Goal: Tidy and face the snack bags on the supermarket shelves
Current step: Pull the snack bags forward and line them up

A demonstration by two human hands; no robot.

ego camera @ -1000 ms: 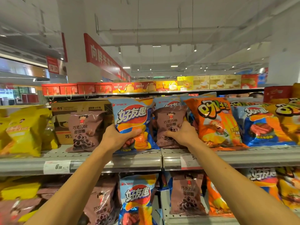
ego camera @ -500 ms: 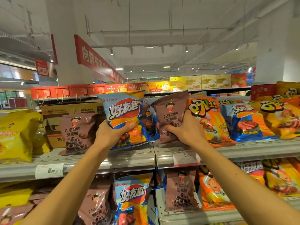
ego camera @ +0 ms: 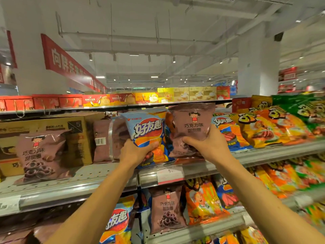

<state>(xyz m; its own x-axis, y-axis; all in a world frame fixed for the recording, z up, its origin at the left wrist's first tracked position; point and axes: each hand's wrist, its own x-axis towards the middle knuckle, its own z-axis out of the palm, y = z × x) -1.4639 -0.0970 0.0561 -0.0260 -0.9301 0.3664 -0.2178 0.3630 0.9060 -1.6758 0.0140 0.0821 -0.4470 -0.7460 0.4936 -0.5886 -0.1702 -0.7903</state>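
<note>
A long grey metal supermarket shelf (ego camera: pixel 98 175) with a perforated deck runs across the aisle, packed on its right with orange and blue snack bags (ego camera: pixel 260 127) leaning back in a row, while brown cardboard cartons (ego camera: pixel 58 127) stand at its left rear. A mauve-brown foil bag of chocolate rings (ego camera: pixel 40 155) stands alone at the left front of the deck, facing out. At centre, a person holds two packs above the shelf edge: the left hand (ego camera: pixel 135 152) is clenched round the lower part of a blue-and-orange crisp bag (ego camera: pixel 146 131), and the right hand (ego camera: pixel 207 147) grasps the bottom of a second mauve-brown chocolate-ring bag (ego camera: pixel 191 125), lifted upright with its front showing. A white-and-red price tag (ego camera: pixel 169 174) sits on the rail below them. The work appears to be mid-sort, with both bags off the deck. The next move probably calls for setting each bag down upright, label forward, beside its own kind.
</note>
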